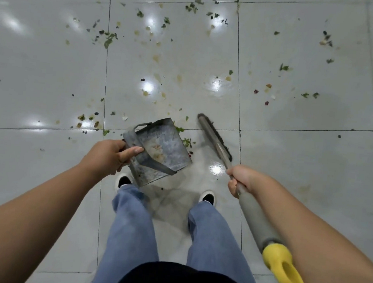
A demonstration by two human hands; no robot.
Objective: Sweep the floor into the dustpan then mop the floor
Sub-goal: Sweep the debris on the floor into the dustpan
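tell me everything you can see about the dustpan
The dustpan is a grey metal scoop, dull and stained, with raised side walls, a flat strap across its back and a wire loop at its far corner. A few scraps and pale smears lie inside. It is tilted, its open mouth facing right toward the broom head, with green scraps at its lip. The left hand grips its near left edge, thumb over the rim. Whether its lip touches the floor is unclear.

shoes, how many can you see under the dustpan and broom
2. One shoe sits below the left hand and dustpan, partly hidden by it; the other shoe is left of the broom handle.
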